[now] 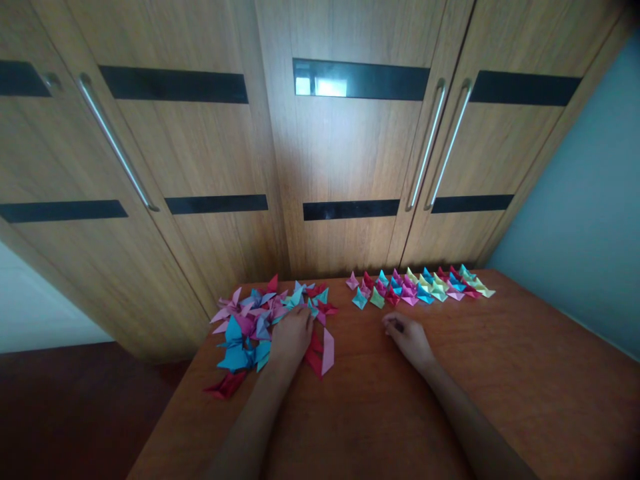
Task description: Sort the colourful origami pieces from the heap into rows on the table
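On the left of the reddish-brown wooden table, a heap of multicoloured folded-paper figures is lying around the nearer left hand, its fingers bending down. The right hand is resting loosely curled, near rows of small, pointed, multicoloured paper pieces lying beyond it. Whether either is gripping paper, one cannot tell.

L hand & R hand bare, w/ bare forearms.

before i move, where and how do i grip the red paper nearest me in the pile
Probably pinch the red paper across its broader middle, coming from the near side: its left end tapers, and blue papers lie beyond it.
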The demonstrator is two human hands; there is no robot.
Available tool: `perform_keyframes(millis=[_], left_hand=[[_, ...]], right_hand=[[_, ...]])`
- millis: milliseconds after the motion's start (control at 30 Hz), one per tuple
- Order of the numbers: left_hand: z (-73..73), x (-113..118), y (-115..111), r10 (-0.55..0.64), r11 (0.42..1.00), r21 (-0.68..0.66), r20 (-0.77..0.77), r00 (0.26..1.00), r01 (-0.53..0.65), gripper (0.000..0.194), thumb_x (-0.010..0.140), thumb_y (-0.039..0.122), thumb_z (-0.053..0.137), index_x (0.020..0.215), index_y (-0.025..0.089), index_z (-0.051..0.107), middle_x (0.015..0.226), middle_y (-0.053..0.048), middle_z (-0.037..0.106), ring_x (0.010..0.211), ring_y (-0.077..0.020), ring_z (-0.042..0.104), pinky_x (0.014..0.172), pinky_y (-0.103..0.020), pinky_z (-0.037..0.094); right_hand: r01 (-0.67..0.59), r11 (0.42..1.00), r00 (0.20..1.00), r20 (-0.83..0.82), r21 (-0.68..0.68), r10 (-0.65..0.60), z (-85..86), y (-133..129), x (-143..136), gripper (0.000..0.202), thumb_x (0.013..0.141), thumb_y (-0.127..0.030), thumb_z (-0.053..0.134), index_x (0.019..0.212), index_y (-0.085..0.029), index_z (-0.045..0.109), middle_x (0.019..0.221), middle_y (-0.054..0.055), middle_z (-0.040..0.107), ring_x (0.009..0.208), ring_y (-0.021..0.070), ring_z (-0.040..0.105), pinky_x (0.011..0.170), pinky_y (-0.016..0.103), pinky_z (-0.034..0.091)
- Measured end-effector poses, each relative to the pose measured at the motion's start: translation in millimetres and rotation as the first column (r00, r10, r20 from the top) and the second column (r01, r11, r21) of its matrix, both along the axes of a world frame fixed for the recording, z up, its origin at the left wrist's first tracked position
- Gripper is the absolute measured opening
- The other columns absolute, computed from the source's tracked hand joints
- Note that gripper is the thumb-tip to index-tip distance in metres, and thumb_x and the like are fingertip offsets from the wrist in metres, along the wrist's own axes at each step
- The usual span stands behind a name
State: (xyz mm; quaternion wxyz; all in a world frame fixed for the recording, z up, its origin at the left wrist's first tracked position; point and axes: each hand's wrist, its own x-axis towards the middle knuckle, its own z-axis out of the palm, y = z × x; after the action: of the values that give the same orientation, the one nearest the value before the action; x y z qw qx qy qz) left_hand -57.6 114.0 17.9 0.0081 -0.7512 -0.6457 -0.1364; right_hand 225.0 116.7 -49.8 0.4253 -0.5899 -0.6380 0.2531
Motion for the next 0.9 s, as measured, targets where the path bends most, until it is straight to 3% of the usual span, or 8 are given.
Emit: perform_keyframes(millis=[133,233,400,567,900], left_hand=[[0.1,-4,-3,-0.085,0.99,0.13,0.18,0.98,0.062,0.021,0.087,0.017,0.044,0.099,0.021,0.06,0.102,-0.005,0.063,0.093,-0.0188,0.059,0.081,-0.029,0.044],[-5.7,2,-6,-0.21,0.969,0.205,0.398,0.893,0.137,0.022,0.081,0.011,0.049,0.096,0.02,0.062,0.099,-0.003,0.066,0.092,-0.0159,0.06,0.085,-0.026,0.044],[-20.4,31,-17,-0.235,0.969,0.099,0.645,0.727,0.225,0.019,0.077,0.012,0.053,0.089,0.02,0.066,0.082,0.0,0.068,0.072,-0.0131,0.061,0.068,-0.024,0.048],[-28.8,52,-27,-0.281,0.943,0.065,0.679,0.679,0.326,0.02,0.076,0.012,0.052,0.087,0.02,0.067,0.082,-0.001,0.067,0.071,-0.0126,0.059,0.066,-0.023,0.047],[-34.9,63,-36,-0.282,0.943,0.069,0.689,0.668,0.327,0.027,0.078,0.012,0.049,0.099,0.021,0.062,0.089,-0.002,0.065,0.074,-0.0129,0.058,0.069,-0.024,0.047]], right_hand=[[-0.022,1.0,1.0,-0.015,-0.017,0.022,1.0,-1,1,0.025,0.077,-0.042,0.05,0.082,-0.021,0.063,0.065,0.002,0.064,0.065,0.0194,0.06,0.064,0.029,0.045],[-0.061,0.998,0.997,-0.055,-0.023,0.06,3.1,-3,1,0.026,0.078,-0.042,0.051,0.082,-0.02,0.063,0.067,0.002,0.063,0.067,0.0186,0.059,0.064,0.028,0.045],[-0.22,0.975,0.956,-0.206,-0.039,0.207,8.4,-13,-7,0.029,0.078,-0.044,0.055,0.088,-0.018,0.062,0.072,0.002,0.061,0.067,0.015,0.057,0.061,0.025,0.046],[-0.335,0.941,0.921,-0.227,-0.042,0.317,10.5,-22,-18,0.03,0.073,-0.044,0.062,0.091,-0.019,0.063,0.073,0.0,0.06,0.068,0.0135,0.056,0.063,0.024,0.046],[-0.361,0.932,0.929,-0.102,-0.039,0.356,12.6,-22,-14,0.025,0.076,-0.042,0.059,0.078,-0.018,0.066,0.072,0.002,0.063,0.066,0.0143,0.055,0.062,0.025,0.044]])
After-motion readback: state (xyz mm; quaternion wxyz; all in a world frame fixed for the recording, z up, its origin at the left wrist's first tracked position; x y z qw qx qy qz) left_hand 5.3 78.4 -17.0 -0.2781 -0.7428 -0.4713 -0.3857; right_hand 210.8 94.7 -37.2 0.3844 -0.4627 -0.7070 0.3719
